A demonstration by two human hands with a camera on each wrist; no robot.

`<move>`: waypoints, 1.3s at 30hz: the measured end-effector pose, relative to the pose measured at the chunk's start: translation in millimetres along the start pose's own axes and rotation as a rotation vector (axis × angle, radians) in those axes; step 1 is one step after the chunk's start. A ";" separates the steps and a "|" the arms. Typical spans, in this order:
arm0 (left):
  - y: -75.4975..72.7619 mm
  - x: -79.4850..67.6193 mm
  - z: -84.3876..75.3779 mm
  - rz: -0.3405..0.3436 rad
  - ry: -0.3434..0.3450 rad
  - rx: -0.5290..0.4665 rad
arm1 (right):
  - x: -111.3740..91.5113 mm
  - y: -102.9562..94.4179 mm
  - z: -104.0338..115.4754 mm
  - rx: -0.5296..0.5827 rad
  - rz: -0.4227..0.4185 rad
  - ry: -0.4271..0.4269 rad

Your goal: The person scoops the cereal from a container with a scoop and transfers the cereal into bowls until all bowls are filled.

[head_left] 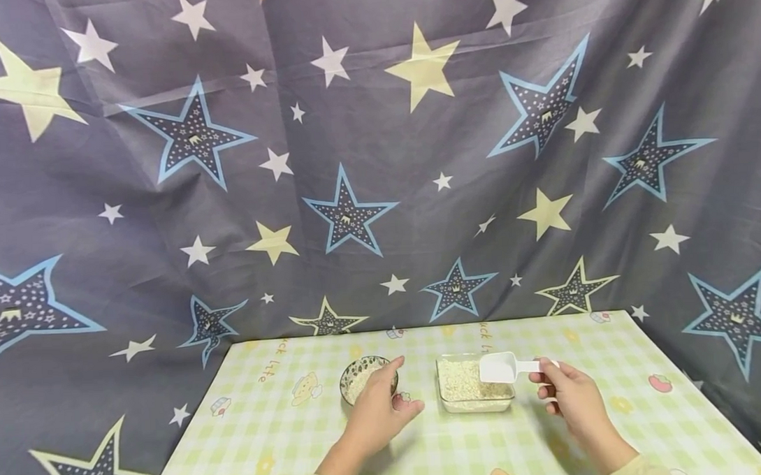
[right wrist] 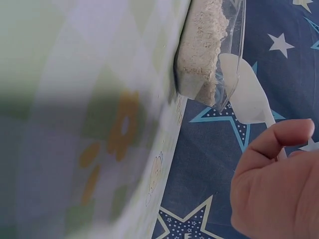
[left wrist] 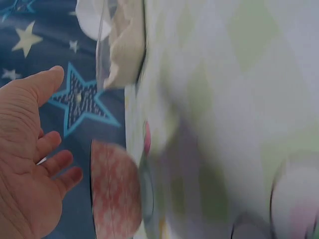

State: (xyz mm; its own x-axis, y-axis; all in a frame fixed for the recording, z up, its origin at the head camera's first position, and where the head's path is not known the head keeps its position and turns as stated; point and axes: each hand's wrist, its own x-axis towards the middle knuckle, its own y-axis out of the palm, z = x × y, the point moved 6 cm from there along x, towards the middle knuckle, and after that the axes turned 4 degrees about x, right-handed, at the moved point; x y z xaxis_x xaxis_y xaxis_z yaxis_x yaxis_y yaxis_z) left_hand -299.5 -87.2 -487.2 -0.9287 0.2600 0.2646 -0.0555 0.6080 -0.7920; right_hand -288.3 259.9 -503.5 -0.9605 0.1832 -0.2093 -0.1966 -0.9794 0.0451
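Note:
A white scoop [head_left: 498, 367] is held by its handle in my right hand [head_left: 575, 398], its head over the right part of a clear glass container [head_left: 477, 406]. Pale grains or flakes [head_left: 459, 380] fill much of that container. To the left stands a small patterned bowl [head_left: 346, 387] with similar pale flakes [head_left: 359, 382] in it. My left hand [head_left: 379, 412] is beside and partly in front of the bowl, with loosely extended fingers and nothing in them. In the left wrist view the bowl's outside [left wrist: 115, 191] looks pink, and that hand [left wrist: 35, 164] appears apart from it.
A green-and-white checked cloth [head_left: 287, 443] with cartoon prints covers the table. Behind it hangs a dark curtain [head_left: 377, 140] with stars, reaching down to the table's back edge.

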 end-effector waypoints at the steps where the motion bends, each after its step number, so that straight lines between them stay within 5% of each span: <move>1: 4.5 0.7 -3.1 0.006 0.005 0.008 | 0.1 0.2 0.2 -0.006 -0.002 -0.002; 7: 30.5 5.2 -17.2 0.030 0.035 0.068 | 2.3 2.6 2.9 -0.050 -0.027 -0.027; 13: 45.3 11.3 -26.3 0.054 0.027 0.069 | 1.4 7.0 11.9 -0.200 -0.066 -0.138; 20: 62.6 19.1 -24.1 0.121 -0.043 -0.006 | -8.6 18.2 29.6 -0.482 -0.133 -0.416; 28: 64.2 23.2 -25.0 0.101 -0.072 -0.006 | -23.2 35.2 45.5 -0.713 -0.213 -0.789; 39: 60.7 27.1 -29.3 0.097 -0.095 -0.003 | -17.5 41.1 37.9 -0.764 -0.183 -0.799</move>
State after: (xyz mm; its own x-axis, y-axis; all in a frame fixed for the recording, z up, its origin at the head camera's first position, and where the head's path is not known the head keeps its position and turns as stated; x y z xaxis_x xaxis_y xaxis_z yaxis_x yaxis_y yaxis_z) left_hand -317.2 -21.3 -512.1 -0.9603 0.2454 0.1330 0.0375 0.5856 -0.8097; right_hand -287.0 219.6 -461.0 -0.8337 0.0623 0.5486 -0.4394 -0.6766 -0.5909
